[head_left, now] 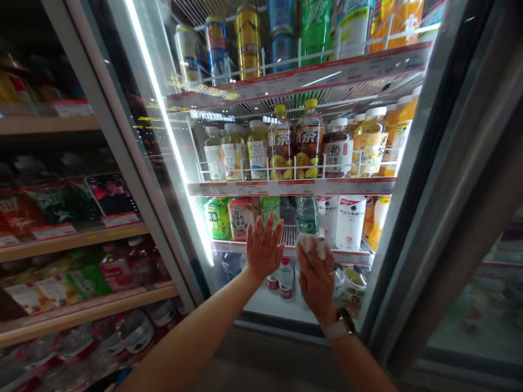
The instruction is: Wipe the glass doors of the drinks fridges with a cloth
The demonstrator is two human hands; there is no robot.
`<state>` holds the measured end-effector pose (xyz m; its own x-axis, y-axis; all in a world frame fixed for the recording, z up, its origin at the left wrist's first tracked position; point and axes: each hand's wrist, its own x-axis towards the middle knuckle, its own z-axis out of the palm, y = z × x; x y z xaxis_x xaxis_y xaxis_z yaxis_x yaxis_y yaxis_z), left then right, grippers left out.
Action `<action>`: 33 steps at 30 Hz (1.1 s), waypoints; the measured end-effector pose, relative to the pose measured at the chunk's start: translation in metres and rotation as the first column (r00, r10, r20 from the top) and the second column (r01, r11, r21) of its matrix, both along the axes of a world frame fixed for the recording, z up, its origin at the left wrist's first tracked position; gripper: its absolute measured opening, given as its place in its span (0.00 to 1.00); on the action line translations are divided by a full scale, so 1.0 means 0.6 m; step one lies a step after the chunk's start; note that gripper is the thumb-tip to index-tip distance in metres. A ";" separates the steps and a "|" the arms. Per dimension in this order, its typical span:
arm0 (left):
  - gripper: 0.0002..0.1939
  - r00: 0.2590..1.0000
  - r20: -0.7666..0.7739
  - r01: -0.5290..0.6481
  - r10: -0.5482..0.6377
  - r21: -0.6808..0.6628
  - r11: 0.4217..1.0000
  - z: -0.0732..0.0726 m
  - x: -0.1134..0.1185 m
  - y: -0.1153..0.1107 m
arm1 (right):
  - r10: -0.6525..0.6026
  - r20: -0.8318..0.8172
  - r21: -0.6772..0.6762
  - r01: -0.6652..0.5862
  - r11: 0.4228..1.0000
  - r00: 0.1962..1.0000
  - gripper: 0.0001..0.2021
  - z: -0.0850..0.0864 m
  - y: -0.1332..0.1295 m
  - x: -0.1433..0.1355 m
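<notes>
My left hand (263,249) is spread with its fingers apart, palm toward the glass door (229,218) of a lit drinks fridge, and seems to rest on it. To its right, my right hand (316,277) is closed on a crumpled white cloth (312,245), which appears pressed to the same glass. Its wrist carries a watch (345,321). Through the glass, right behind the cloth, a clear bottle with a green label (307,215) stands on a shelf. Red-labelled drink packs (241,218) show left of my left hand.
Fridge shelves hold tea bottles (281,144), cans (249,43) and white bottles (350,223). The metal door frame (412,228) rises on the right. Left of the fridge, wooden shelves (81,242) carry packaged goods and bottles, with large water bottles (81,348) below.
</notes>
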<state>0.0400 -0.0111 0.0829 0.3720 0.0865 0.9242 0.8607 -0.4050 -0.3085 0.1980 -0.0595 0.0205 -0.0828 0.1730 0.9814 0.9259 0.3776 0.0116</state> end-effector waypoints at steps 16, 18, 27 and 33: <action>0.32 0.998 0.052 0.040 -0.040 0.003 0.999 -0.073 0.003 -0.004 | -0.154 -0.376 0.120 0.212 0.970 0.914 0.29 0.027 0.005 0.106; 0.31 0.998 0.056 0.041 -0.041 0.012 0.999 -0.073 0.003 -0.003 | -0.116 -0.279 0.078 0.143 0.987 0.953 0.29 0.010 0.005 0.062; 0.30 0.998 0.048 0.049 -0.049 0.012 0.999 -0.073 -0.002 -0.002 | -0.079 0.146 -0.031 0.084 0.996 0.986 0.26 -0.026 0.000 -0.002; 0.31 0.997 0.045 0.057 -0.058 0.008 0.998 -0.074 -0.002 -0.001 | -0.211 -0.245 0.112 0.244 0.963 0.946 0.30 0.013 -0.001 0.129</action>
